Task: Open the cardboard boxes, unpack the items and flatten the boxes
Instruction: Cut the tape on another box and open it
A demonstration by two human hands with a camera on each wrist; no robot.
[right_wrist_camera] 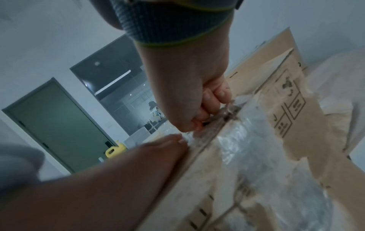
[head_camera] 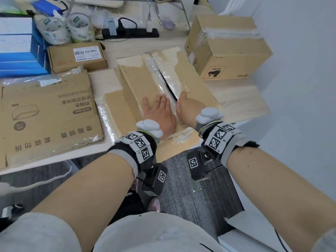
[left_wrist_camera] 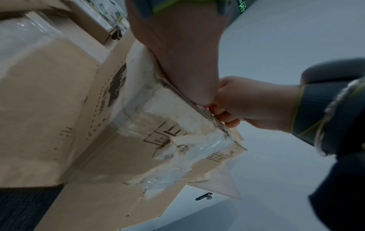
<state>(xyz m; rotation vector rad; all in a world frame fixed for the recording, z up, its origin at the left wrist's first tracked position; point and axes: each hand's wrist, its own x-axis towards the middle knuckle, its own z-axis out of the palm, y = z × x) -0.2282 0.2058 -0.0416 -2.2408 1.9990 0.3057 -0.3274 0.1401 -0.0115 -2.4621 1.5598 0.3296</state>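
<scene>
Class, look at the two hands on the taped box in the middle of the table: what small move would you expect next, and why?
Probably the right hand pulls its flap up and outward. Its fingers curl over the flap edge at the split tape seam, while the left hand lies flat on the other flap of the middle box, bracing it.

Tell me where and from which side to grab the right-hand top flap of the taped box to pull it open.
Grip the flap at its inner edge along the split centre seam, coming from above. The tape is already cut there, leaving a dark gap for fingertips. The right hand is there; the left hand presses the other flap flat.
</scene>
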